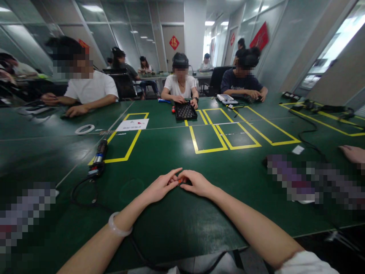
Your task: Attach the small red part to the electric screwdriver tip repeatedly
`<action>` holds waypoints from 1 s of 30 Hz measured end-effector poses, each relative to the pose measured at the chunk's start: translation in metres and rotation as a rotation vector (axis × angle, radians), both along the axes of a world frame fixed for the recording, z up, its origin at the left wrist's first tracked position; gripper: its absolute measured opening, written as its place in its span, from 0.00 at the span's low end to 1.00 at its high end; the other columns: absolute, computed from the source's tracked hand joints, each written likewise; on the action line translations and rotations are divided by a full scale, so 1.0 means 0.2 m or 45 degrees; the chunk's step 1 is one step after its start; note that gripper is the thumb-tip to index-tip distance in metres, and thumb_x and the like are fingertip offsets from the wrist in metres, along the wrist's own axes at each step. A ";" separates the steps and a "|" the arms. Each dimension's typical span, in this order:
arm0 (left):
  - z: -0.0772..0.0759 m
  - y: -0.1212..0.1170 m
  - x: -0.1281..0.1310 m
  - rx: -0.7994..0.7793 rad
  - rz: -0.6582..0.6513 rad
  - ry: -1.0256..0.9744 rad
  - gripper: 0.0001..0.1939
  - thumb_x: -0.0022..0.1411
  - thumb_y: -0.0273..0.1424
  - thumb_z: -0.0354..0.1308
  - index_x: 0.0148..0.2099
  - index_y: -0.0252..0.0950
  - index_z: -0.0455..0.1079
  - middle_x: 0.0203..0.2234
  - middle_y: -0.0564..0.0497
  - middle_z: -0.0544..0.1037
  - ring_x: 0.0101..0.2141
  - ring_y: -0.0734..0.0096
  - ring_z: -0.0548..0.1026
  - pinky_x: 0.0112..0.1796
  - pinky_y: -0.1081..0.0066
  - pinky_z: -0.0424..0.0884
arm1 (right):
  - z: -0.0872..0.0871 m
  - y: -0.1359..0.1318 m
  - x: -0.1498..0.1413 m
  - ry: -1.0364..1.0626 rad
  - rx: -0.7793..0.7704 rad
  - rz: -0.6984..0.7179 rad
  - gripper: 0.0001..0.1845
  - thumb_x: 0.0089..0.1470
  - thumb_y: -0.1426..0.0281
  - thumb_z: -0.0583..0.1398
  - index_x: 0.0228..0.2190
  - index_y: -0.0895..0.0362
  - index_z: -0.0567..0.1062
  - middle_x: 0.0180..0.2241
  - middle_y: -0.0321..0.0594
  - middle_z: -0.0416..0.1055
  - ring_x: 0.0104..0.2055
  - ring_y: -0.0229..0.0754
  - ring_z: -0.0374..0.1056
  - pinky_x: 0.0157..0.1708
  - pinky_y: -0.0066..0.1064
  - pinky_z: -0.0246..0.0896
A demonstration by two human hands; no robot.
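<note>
Just in front of me, over the green table (159,236), both my hands meet at the fingertips. Between them is a small orange-red piece (180,182), mostly covered by the fingers, with something dark at its lower edge; its kind is too small to make out. My left hand (160,186), with a pale bangle (117,225) on the wrist, pinches the piece from the left, its index finger stretched out above. From the other side my right hand (197,182) curls its thumb and fingers onto the same piece.
A black cylindrical device (99,154) with a cable lies left. Yellow tape rectangles (211,151) mark the table. Farther off are a paper sheet (132,124), a white cable coil (84,129) and a person's black tray (186,111). Another person's hand (353,153) rests at right.
</note>
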State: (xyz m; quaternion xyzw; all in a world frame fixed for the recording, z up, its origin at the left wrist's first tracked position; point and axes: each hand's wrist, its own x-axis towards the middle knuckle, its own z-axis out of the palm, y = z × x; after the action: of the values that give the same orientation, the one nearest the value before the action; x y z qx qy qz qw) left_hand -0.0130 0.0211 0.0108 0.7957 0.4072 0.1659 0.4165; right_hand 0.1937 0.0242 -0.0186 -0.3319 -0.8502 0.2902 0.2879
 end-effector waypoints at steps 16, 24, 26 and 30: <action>0.01 -0.01 0.01 0.003 0.041 -0.039 0.23 0.65 0.37 0.48 0.60 0.37 0.59 0.35 0.51 0.76 0.36 0.70 0.73 0.39 0.71 0.67 | 0.01 -0.01 -0.01 0.100 -0.176 -0.048 0.04 0.56 0.71 0.60 0.36 0.57 0.70 0.30 0.35 0.71 0.31 0.36 0.67 0.33 0.26 0.62; 0.01 -0.02 0.01 0.222 0.073 0.017 0.10 0.63 0.36 0.52 0.45 0.39 0.66 0.38 0.51 0.75 0.40 0.69 0.73 0.43 0.69 0.68 | 0.00 0.00 0.00 0.185 -0.256 -0.087 0.05 0.57 0.70 0.59 0.37 0.58 0.70 0.30 0.35 0.71 0.31 0.35 0.67 0.33 0.26 0.62; 0.02 -0.02 0.01 0.199 0.070 0.014 0.11 0.64 0.37 0.50 0.45 0.39 0.65 0.38 0.51 0.76 0.40 0.69 0.74 0.43 0.70 0.68 | 0.01 0.00 0.00 0.200 -0.269 -0.062 0.09 0.55 0.71 0.61 0.39 0.57 0.69 0.31 0.35 0.71 0.30 0.35 0.67 0.33 0.25 0.61; 0.04 -0.03 0.01 0.176 0.060 0.041 0.12 0.67 0.39 0.47 0.46 0.38 0.64 0.36 0.52 0.76 0.38 0.69 0.75 0.40 0.71 0.68 | 0.01 0.00 0.00 0.231 -0.285 -0.055 0.05 0.54 0.73 0.60 0.36 0.58 0.69 0.30 0.34 0.71 0.30 0.35 0.67 0.32 0.25 0.60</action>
State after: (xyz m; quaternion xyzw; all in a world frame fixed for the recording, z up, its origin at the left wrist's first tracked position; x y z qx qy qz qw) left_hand -0.0103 0.0152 0.0187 0.8154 0.4200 0.1907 0.3499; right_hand 0.1934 0.0240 -0.0156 -0.3524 -0.7757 0.4057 0.3310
